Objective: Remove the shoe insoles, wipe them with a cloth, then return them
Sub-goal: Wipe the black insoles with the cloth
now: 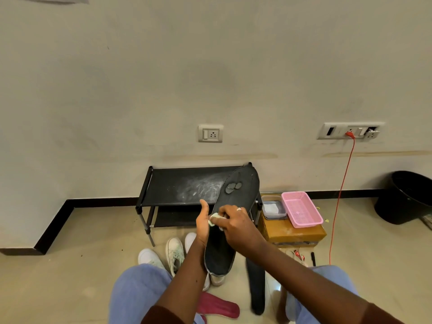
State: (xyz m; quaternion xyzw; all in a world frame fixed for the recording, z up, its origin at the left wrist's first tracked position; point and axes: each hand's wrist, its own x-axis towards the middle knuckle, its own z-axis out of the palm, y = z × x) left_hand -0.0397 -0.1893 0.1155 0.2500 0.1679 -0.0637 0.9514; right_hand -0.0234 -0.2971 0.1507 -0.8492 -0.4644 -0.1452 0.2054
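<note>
White shoes [174, 253] stand on the floor by your left knee, with a red insole [218, 305] lying between your legs. Behind them is a black rack [177, 185] against the wall. Your left grip [203, 224] holds the black insole [242, 190] by its left edge, in the air in front of the rack. The thumb sticks up and the fingers are hidden behind the insole, so you cannot tell how far they curl. Your right grip [236, 223] is narrow, its fingers bunched round a pale cloth [215, 217] and pressing it on the insole's middle. A second black insole [257, 286] lies on the floor below. Further right, a pink basket [301, 209] sits on a box [294, 233].
</note>
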